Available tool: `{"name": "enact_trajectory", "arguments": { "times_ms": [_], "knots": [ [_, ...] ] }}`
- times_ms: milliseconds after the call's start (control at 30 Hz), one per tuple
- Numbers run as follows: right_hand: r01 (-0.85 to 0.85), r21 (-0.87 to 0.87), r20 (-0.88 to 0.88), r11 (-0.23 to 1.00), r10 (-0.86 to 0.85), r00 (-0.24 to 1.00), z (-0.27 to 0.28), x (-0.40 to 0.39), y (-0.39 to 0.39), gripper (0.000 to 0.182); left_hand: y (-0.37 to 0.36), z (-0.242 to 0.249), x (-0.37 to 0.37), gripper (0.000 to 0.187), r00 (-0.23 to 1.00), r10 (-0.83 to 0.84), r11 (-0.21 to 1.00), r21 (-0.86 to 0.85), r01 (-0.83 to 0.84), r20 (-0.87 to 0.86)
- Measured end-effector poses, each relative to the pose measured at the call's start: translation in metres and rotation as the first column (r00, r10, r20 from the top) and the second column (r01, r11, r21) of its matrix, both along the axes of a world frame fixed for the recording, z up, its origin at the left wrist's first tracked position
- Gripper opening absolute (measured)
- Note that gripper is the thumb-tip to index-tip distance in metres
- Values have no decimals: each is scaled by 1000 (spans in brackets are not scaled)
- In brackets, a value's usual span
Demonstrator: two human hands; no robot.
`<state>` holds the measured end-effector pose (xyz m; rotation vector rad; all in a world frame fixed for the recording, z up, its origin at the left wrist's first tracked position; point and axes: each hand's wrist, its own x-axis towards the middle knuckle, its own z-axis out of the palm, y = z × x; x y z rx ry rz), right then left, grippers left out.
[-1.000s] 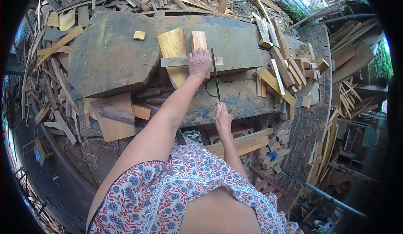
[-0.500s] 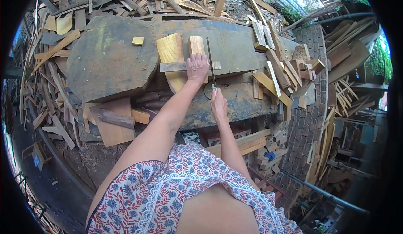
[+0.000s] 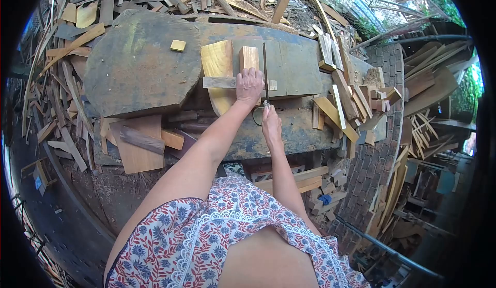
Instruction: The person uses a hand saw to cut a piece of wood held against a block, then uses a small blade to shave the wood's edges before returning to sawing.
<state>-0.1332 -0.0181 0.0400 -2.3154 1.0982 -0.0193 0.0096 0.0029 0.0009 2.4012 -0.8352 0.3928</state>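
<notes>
My left hand (image 3: 250, 86) presses down with curled fingers on a thin grey wooden strip (image 3: 217, 82), which lies crosswise over a reddish wooden block (image 3: 249, 57) and a pale yellow board (image 3: 216, 58). The strip's right end pokes out past my fingers. In my right hand (image 3: 272, 127) is the handle of a saw, its narrow dark blade (image 3: 265, 70) pointing away from me. That blade runs across the strip just right of my left hand. Whether it has cut into the wood is too small to tell.
A large flat slab (image 3: 142, 63) carries a small yellow wood piece (image 3: 178, 45) at left. Offcuts (image 3: 356, 99) crowd the right side of the bench. Scrap wood piles up behind and at left; a brick path (image 3: 369, 169) lies at right.
The view has shifted, moving the bench slightly rightward in the picture. My right hand and the saw have slid a little forward against the strip. My left hand keeps its place on it.
</notes>
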Motion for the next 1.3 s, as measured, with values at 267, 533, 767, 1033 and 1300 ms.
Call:
{"name": "enact_trajectory", "arguments": {
  "times_ms": [267, 533, 767, 1033, 1300],
  "knots": [
    [76, 48, -158, 996, -68, 985, 14, -61, 37, 29, -2, -3, -1, 8, 1000, -6, 1000, -16, 6, 0],
    [15, 2, -6, 1000, -15, 1000, 6, 19, -3, 31, 0, 1, -1, 10, 1000, -16, 1000, 5, 17, -18],
    [99, 79, -57, 992, -95, 994, 15, -56, 41, 32, -1, -2, -1, 10, 1000, -24, 1000, 10, 24, -20],
    [46, 31, -29, 998, -45, 999, 4, 9, 1, 32, 0, 0, -2, 9, 1000, -9, 1000, 1, 9, -16],
    [51, 74, -37, 996, -49, 998, 10, -54, 33, 30, -2, -2, -1, 10, 1000, -16, 1000, 21, 17, -23]
  ]
}}
